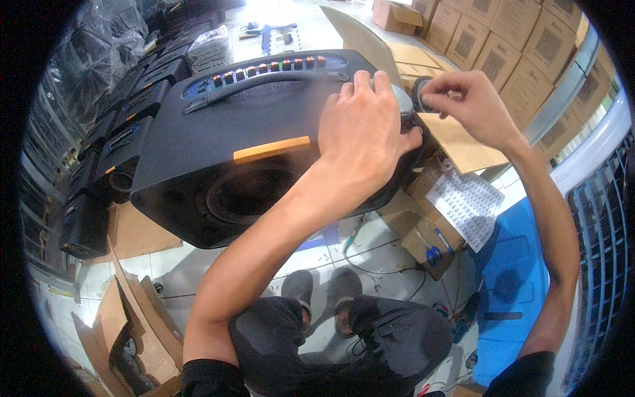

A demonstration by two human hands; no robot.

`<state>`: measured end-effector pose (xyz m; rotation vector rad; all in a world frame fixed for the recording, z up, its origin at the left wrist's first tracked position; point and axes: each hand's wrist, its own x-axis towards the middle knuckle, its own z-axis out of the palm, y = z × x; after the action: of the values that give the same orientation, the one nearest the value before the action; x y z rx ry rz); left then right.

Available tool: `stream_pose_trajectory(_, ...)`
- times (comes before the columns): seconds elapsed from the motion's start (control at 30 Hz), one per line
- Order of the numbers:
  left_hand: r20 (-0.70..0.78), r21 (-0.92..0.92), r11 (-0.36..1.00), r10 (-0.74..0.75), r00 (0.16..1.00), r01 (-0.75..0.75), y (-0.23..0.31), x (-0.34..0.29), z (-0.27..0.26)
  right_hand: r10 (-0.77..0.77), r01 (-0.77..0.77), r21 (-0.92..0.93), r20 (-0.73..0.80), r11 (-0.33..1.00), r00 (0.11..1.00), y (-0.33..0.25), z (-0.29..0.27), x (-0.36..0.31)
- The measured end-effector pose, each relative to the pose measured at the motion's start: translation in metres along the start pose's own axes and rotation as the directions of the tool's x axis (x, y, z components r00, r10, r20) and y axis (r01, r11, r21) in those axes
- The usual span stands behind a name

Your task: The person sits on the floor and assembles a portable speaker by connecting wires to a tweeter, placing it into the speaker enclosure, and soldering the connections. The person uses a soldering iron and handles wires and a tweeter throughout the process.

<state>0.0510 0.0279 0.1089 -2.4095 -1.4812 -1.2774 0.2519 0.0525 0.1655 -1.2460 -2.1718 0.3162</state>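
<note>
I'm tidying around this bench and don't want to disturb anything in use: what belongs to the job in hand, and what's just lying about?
Seemingly in use:
- black speaker box, under the left hand
- dark round piece by the right hand; exact kind unclear

Seemingly just lying about:
- blue-handled scissors
- blue pen
- printed sheet
- stacked cartons

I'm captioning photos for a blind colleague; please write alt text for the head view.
A person's left hand lies on one end of a black speaker cabinet with a carrying handle and a row of knobs; the right hand is beside it, at a dark round piece. Stacked cardboard boxes stand at upper right.
</note>
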Motion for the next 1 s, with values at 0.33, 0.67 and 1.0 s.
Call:
stream_pose_trajectory(0.33,0.001,0.0,1.0,-0.006,1.0,0.006,0.001,0.001,-0.002,-0.448,0.448,-0.183,0.043,0.875,0.893,0.011,0.009,-0.006)
stream_pose_trajectory(0.67,0.007,0.002,1.0,-0.006,1.0,0.006,0.0,0.0,-0.001,-0.652,0.638,-0.305,0.068,0.707,0.755,0.023,0.016,0.001)
stream_pose_trajectory(1.0,-0.004,0.022,1.0,0.014,1.0,-0.013,-0.001,0.0,0.001,-0.453,0.453,-0.294,0.072,0.841,0.889,0.006,0.02,-0.006)
